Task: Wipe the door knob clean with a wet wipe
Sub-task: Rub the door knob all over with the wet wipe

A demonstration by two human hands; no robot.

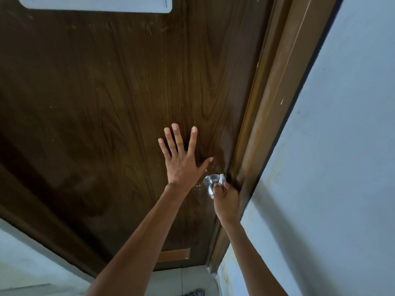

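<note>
Wiping is in progress. The right hand (226, 200) is closed around the knob (210, 183) with the wipe (222, 178) bunched against it. The left hand (181, 155) lies flat, fingers spread, on the door (106, 92) just left of the knob, holding nothing. How clean the knob is cannot be judged.

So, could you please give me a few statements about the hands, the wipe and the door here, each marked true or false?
1. The left hand lies flat on the door, fingers spread. True.
2. The right hand holds the wet wipe at the door knob. True.
3. The knob is brass coloured. False: it is silver metal.
4. The wipe is blue. False: it is white.
5. The left hand grips the knob. False: it rests beside it.
</note>
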